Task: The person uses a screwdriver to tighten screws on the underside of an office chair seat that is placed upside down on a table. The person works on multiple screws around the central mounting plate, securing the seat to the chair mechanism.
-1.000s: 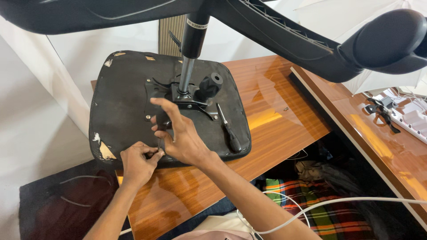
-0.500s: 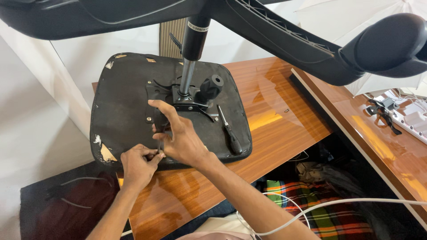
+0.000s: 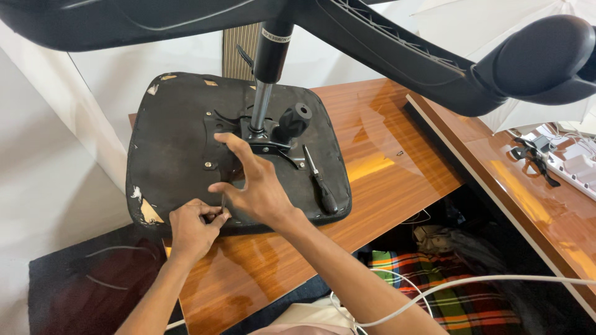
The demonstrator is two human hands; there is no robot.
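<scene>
Left hand [image 3: 192, 228] is curled at the near edge of the upturned black chair seat [image 3: 180, 146], fingertips pinching something too small to tell. Right hand [image 3: 254, 186] lies just beyond, fingers spread wide, gripping nothing, resting on the seat. Beside it lies a black-handled screwdriver [image 3: 321, 183]; farther off, the gas-lift column [image 3: 264, 99] rises.

A single head-worn camera looks steeply down and forward from just above the person's arms. The left hand [image 3: 194, 226] and right hand [image 3: 257, 189] sit near, low in the centre. Beyond them the overturned chair seat [image 3: 180, 142] lies on the wooden surface [image 3: 397, 155]; the chair base [image 3: 385, 49] looms closest overhead.
</scene>
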